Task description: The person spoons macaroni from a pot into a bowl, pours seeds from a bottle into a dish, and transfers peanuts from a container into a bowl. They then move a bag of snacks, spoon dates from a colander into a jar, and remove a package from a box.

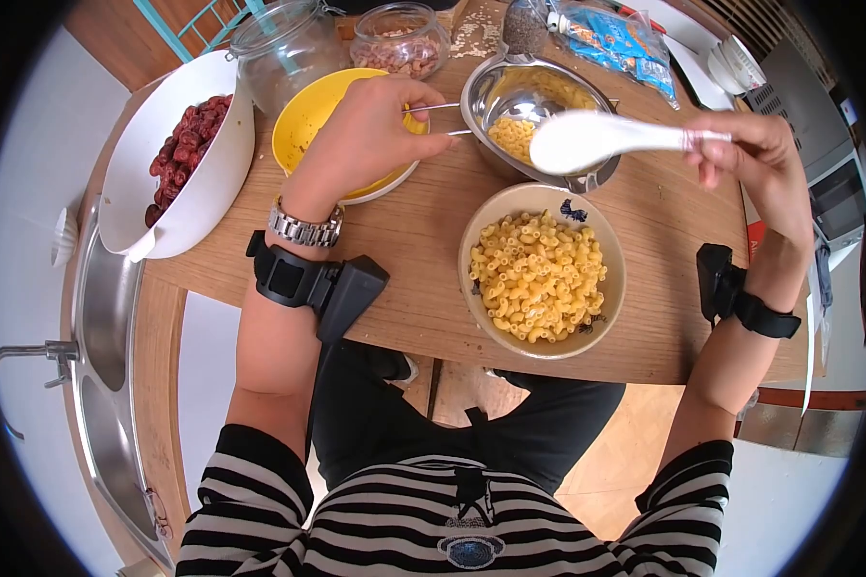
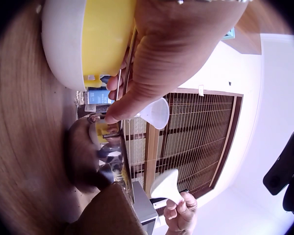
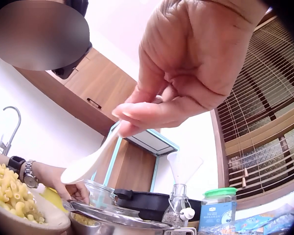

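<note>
One wooden table (image 1: 394, 245) bears the shiny metal bowl (image 1: 500, 89), between left hand (image 1: 370, 130) and right hand (image 1: 762, 165). The left hand, nearer, pinches its thin wire handle (image 1: 438, 107); the right hand pinches a glossy white spoon (image 1: 587, 142) aloft. The spoon's long axis runs crosswise, scoop end leftward over the bowl's near side. Small yellow bits (image 1: 511, 137) lie inside the bowl.

On my left wrist feed, I see the left hand (image 2: 161, 58) pinching thin metal wires (image 2: 129, 63) beside a yellow bowl (image 2: 108, 39). A metal bowl (image 2: 110, 154) sits on the wooden surface (image 2: 19, 122); farther off, the right hand (image 2: 182, 215) holds up a white spoon (image 2: 165, 185).
</note>
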A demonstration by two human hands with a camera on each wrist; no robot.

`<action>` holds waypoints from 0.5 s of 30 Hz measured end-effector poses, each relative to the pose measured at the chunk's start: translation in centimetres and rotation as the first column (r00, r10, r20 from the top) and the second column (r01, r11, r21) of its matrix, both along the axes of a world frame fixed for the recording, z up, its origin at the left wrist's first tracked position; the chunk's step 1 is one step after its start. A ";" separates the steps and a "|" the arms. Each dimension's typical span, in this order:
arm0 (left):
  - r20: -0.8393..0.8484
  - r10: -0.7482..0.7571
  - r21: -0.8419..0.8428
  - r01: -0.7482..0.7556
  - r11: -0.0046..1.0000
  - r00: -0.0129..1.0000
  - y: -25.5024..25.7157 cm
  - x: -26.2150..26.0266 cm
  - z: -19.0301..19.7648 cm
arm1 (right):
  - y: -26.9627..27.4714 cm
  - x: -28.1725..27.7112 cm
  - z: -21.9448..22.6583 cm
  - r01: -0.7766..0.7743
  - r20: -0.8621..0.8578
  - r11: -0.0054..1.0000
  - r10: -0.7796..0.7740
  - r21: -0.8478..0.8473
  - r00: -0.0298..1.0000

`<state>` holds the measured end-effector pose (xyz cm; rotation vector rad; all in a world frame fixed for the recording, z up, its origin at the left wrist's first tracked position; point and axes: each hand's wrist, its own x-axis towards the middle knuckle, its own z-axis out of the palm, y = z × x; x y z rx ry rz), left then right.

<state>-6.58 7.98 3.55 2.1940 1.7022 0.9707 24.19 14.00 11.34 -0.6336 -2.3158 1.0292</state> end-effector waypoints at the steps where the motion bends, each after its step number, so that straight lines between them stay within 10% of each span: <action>1: -0.002 0.001 -0.001 -0.001 1.000 1.000 0.0 0.0 0.0 | 0.1 -0.3 -0.1 0.084 -0.025 0.996 -0.083 0.025 0.996; 8: -0.010 -0.004 0.023 0.004 1.000 1.000 0.0 0.1 0.0 | 0.4 -3.3 -2.4 0.326 0.091 0.824 -0.410 0.463 0.907; 15: -0.001 -0.016 0.027 0.016 1.000 1.000 0.0 0.1 -0.1 | 0.3 -4.2 -3.4 0.307 0.110 0.772 -0.435 0.557 0.894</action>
